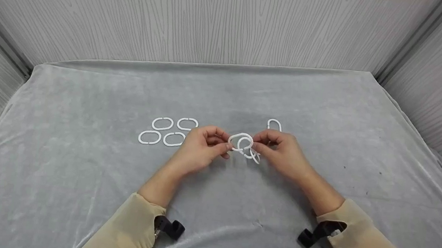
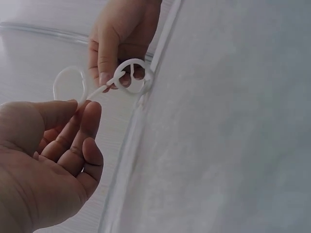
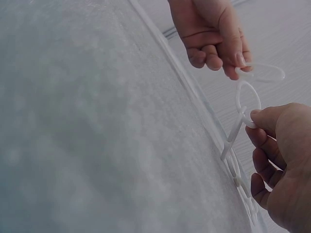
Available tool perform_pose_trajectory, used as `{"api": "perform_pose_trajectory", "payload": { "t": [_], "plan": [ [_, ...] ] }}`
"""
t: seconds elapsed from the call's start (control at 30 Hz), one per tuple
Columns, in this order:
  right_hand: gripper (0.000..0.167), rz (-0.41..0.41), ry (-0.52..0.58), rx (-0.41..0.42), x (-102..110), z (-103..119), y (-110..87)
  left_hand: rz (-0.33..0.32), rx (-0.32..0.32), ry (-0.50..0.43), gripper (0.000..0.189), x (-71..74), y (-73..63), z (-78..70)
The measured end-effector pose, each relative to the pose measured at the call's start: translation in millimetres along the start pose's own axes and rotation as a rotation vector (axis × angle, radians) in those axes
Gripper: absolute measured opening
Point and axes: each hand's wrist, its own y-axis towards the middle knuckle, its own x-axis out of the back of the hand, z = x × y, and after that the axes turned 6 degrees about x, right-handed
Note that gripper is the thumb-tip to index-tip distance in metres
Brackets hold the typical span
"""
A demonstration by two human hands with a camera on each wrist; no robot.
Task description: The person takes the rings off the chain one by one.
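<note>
My left hand (image 1: pixel 198 148) pinches a white oval chain link (image 3: pixel 283 73) between thumb and fingertips. Opposite it, my right hand (image 1: pixel 285 154) pinches another white link (image 3: pixel 239 97) with thumb and forefinger. The two held links overlap in the head view; whether they are hooked together I cannot tell. From the right hand's link hangs a further link (image 3: pixel 233 133), with several more trailing below it in the right wrist view. Behind the right hand, part of a white link (image 1: pixel 275 120) shows, the rest hidden by the hand.
Several loose oval links lie on the grey cloth left of the hands, among them a near-left one (image 1: pixel 150 131) and a far one (image 1: pixel 163 118), each with a small gap. Grey cloth (image 1: pixel 79 159) covers the table. Wood-patterned panels (image 1: pixel 214 22) stand behind and at both sides.
</note>
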Motion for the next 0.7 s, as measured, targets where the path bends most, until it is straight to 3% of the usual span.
{"api": "perform_pose_trajectory", "payload": {
  "t": [0.33,0.7],
  "plan": [
    [0.005,-0.009,0.004,0.005,-1.5,-3.5,-1.6,-0.147,-0.015,-0.068,0.012,19.7,-3.0,-11.2],
    [0.004,-0.011,-0.008,-0.001,-2.1,-1.0,-1.1,-0.245,0.027,0.012,0.013,38.3,-0.2,-4.1]
  ]
}}
